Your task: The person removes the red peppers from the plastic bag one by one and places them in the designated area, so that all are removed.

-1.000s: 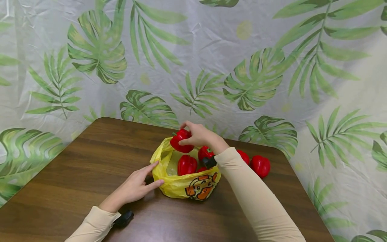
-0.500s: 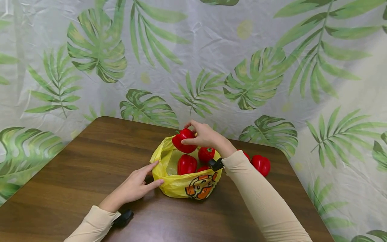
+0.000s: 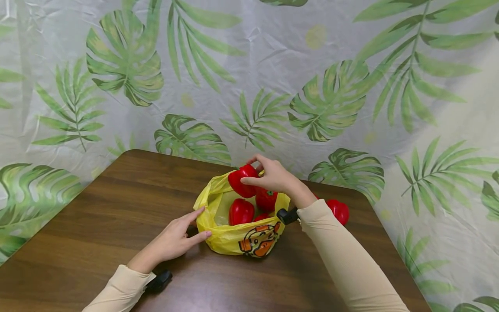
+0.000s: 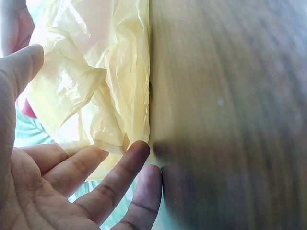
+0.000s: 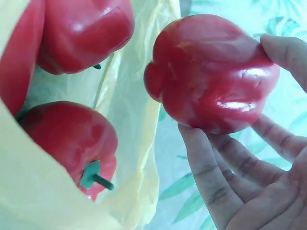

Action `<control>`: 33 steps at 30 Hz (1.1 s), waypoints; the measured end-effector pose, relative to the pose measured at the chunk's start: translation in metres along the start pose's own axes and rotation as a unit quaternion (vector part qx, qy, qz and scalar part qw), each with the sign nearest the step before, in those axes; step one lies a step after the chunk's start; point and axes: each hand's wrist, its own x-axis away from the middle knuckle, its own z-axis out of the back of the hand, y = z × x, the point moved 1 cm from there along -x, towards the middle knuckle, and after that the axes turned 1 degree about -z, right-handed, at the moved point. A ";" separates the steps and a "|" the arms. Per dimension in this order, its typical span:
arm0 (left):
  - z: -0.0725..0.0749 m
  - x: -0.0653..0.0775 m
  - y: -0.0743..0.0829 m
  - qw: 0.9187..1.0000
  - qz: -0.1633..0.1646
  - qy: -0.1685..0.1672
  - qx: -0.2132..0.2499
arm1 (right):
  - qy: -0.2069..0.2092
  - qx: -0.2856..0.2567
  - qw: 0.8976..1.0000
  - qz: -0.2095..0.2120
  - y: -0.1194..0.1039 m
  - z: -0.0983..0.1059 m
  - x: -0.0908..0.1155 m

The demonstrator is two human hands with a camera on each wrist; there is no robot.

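A yellow plastic bag with an orange cartoon print stands with its mouth spread wide on the table. Between thumb and fingers, my right hand grips a red bell pepper above the bag's far rim. Inside the bag lie a red bell pepper, another pepper with a green stem, and part of a third. My left hand rests against the bag's left side, its fingers extended and loosely spread along the plastic.
On the brown wooden table, a red bell pepper lies to the right of the bag, partly behind my right sleeve. A leaf-patterned curtain hangs behind the table's far edge.
My right hand has shifted a little to the right with the bell pepper, over the bag's far side. The left hand and the bag have stayed in place.
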 end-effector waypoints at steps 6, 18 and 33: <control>0.000 0.000 0.000 1.000 0.004 -0.001 -0.001 | 0.008 -0.014 1.000 -0.013 0.009 0.003 0.008; 0.000 0.000 0.001 1.000 0.006 -0.002 0.001 | 0.029 -0.016 0.999 -0.032 0.029 0.012 0.026; -0.001 0.000 0.000 1.000 -0.005 0.000 -0.004 | 0.055 -0.064 0.995 -0.053 0.064 0.029 0.049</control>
